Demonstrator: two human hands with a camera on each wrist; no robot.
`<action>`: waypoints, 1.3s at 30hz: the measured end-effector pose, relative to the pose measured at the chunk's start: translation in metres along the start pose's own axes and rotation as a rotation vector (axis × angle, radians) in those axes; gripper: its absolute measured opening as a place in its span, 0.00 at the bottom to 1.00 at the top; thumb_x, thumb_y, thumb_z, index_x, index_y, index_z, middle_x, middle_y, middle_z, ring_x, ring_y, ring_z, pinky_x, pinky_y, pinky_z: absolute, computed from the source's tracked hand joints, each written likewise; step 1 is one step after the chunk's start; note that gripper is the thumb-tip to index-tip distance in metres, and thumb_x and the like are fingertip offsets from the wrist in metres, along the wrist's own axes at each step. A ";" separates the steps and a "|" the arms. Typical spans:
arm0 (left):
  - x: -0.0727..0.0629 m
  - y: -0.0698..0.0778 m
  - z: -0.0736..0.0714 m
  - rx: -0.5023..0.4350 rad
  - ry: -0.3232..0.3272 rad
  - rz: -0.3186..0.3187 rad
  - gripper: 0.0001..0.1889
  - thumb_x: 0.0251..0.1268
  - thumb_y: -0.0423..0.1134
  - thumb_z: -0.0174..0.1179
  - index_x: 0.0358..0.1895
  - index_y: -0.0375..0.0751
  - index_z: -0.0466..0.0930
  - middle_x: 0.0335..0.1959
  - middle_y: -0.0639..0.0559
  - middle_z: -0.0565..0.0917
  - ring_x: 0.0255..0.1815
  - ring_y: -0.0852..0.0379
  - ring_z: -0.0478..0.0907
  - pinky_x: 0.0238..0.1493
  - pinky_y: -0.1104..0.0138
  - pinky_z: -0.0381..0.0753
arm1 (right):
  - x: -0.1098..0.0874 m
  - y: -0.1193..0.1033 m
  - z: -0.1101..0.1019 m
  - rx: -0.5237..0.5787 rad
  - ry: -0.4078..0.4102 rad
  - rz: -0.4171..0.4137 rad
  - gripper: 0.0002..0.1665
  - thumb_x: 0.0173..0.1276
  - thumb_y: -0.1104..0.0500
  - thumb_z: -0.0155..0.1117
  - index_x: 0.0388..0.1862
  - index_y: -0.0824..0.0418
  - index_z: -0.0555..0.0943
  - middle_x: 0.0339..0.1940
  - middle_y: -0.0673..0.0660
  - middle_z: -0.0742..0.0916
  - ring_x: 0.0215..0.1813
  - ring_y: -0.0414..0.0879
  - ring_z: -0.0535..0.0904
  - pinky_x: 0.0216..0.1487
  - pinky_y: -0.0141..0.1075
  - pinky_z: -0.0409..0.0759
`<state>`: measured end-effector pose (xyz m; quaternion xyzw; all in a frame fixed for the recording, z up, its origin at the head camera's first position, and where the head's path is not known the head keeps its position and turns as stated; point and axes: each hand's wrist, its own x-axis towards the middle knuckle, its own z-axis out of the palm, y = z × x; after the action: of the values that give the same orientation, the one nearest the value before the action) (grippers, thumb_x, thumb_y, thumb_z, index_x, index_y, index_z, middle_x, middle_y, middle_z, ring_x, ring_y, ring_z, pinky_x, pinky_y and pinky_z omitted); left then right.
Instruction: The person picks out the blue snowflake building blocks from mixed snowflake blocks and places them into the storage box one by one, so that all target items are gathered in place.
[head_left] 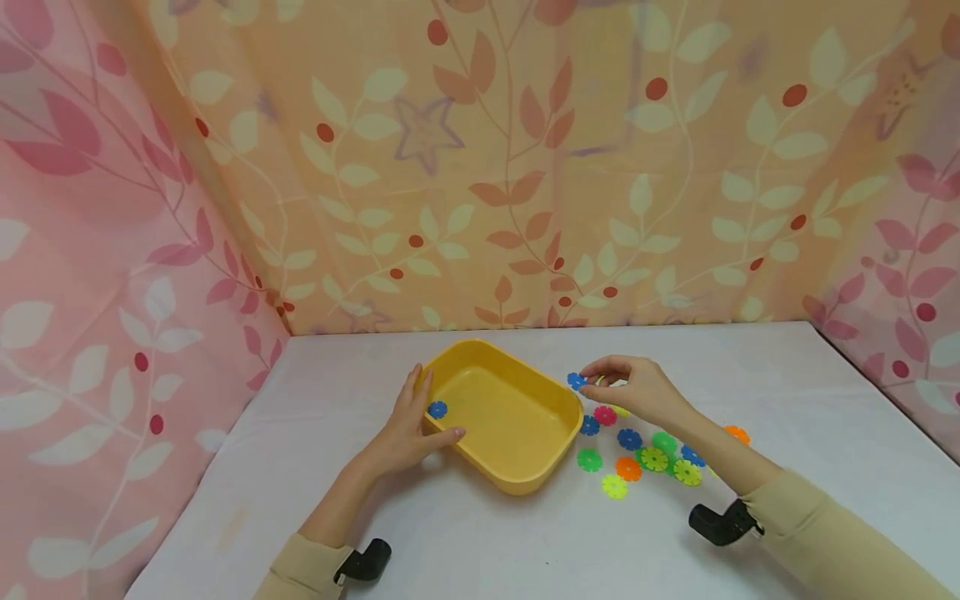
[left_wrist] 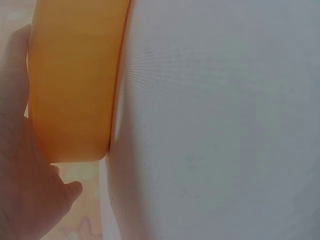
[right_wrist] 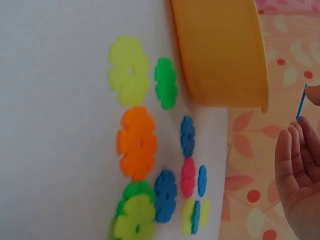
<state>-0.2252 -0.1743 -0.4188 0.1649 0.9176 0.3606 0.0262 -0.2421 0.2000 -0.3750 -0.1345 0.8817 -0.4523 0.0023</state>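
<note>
My left hand (head_left: pixel 405 432) grips the left corner of a yellow plastic basin (head_left: pixel 483 379), its thumb lying over the near rim. Inside the basin, close to those fingers, is one blue snowflake disc (head_left: pixel 437 409). Just beyond the basin's right end, my right hand (head_left: pixel 637 387) pinches another blue snowflake disc (head_left: pixel 576 381) between thumb and fingertip, raised above the table. The right wrist view shows this held disc (right_wrist: pixel 302 101) edge-on. Below the right hand lie several loose discs, among them a pink one (head_left: pixel 604 415) and a dark blue one (head_left: pixel 630 439).
More discs spread right of the basin: an orange one (head_left: pixel 628 468), a yellow one (head_left: pixel 614 487), a green one (head_left: pixel 589 460). Some overlap, and the right forearm partly covers others. A white cloth (head_left: pixel 525 550) covers the table; a patterned curtain (head_left: pixel 480 167) hangs behind.
</note>
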 end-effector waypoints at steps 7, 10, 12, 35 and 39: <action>-0.001 -0.002 0.000 -0.008 0.006 -0.004 0.59 0.57 0.64 0.63 0.79 0.46 0.31 0.78 0.49 0.25 0.78 0.43 0.28 0.71 0.40 0.42 | 0.031 -0.036 0.024 0.083 -0.045 -0.046 0.21 0.57 0.46 0.75 0.46 0.55 0.86 0.37 0.52 0.86 0.41 0.49 0.79 0.41 0.36 0.80; -0.001 -0.002 0.001 -0.012 0.007 -0.012 0.59 0.57 0.65 0.64 0.79 0.47 0.31 0.78 0.49 0.25 0.78 0.43 0.28 0.71 0.40 0.42 | 0.044 -0.048 0.035 0.123 -0.053 -0.071 0.19 0.57 0.47 0.76 0.44 0.54 0.86 0.36 0.52 0.86 0.41 0.49 0.79 0.42 0.36 0.81; -0.001 -0.002 0.002 -0.010 0.005 -0.017 0.59 0.57 0.65 0.63 0.79 0.47 0.31 0.78 0.50 0.25 0.78 0.43 0.28 0.71 0.40 0.42 | 0.052 -0.055 0.043 0.147 -0.058 -0.077 0.18 0.57 0.47 0.76 0.43 0.53 0.86 0.36 0.52 0.86 0.41 0.49 0.80 0.43 0.35 0.81; 0.001 0.003 -0.003 0.010 -0.031 -0.008 0.63 0.57 0.65 0.63 0.77 0.44 0.23 0.78 0.48 0.25 0.78 0.46 0.27 0.73 0.45 0.41 | 0.130 -0.084 0.116 0.062 -0.145 -0.202 0.16 0.60 0.52 0.74 0.43 0.60 0.87 0.34 0.51 0.87 0.37 0.44 0.80 0.41 0.30 0.78; 0.001 0.003 -0.003 0.010 -0.032 0.002 0.63 0.58 0.65 0.63 0.77 0.43 0.22 0.78 0.47 0.24 0.78 0.45 0.27 0.72 0.44 0.42 | 0.134 -0.078 0.123 0.014 -0.206 -0.194 0.14 0.59 0.51 0.75 0.39 0.58 0.88 0.32 0.49 0.88 0.35 0.43 0.81 0.39 0.31 0.78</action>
<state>-0.2257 -0.1746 -0.4144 0.1718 0.9188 0.3533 0.0394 -0.3374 0.0263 -0.3699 -0.2646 0.8566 -0.4402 0.0500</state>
